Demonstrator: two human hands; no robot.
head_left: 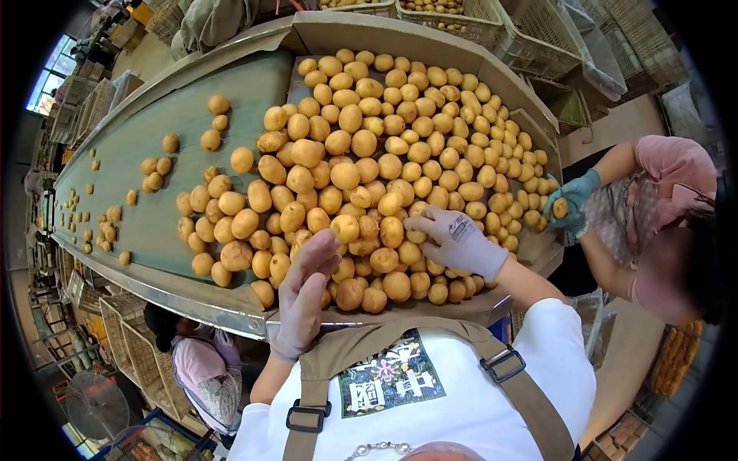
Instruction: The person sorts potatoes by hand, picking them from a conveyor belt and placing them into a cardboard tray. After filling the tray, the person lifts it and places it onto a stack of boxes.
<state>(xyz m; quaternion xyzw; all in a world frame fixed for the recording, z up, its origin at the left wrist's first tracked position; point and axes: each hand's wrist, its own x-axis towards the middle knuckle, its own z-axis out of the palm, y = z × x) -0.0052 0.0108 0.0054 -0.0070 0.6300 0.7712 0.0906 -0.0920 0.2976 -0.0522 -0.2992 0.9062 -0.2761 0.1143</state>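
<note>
- Fingers (319, 253) of my left hand (304, 296), in a grey glove, are bent loosely together over the near edge of the pile. I cannot tell whether they hold anything.
- Beneath both wrists are my white shirt and the tan straps of my apron (338, 357), close against the metal rim of the bench (223, 307).
- My right hand (455, 244), in a white glove, lies palm down on the potatoes (361, 165). Its fingers (423, 227) are spread and released, pointing left, and touch the ones under them without closing on any.
- The potatoes fill the bench in front of me in a thick yellow heap, from the near rim to the far cardboard wall.
- To the left the heap thins out onto a green belt (146, 161), where scattered potatoes lie well apart.
- On the right, a co-worker's hand in a blue glove (573, 201) holds a single potato (560, 207) at the edge of the heap.
- Lower left, beyond the bench rim, another person (201, 365) in pink stands beside wire baskets, with a fan (96, 403) nearby.
- Farthest off, plastic crates (469, 19) stand behind the bench, some holding more potatoes.
</note>
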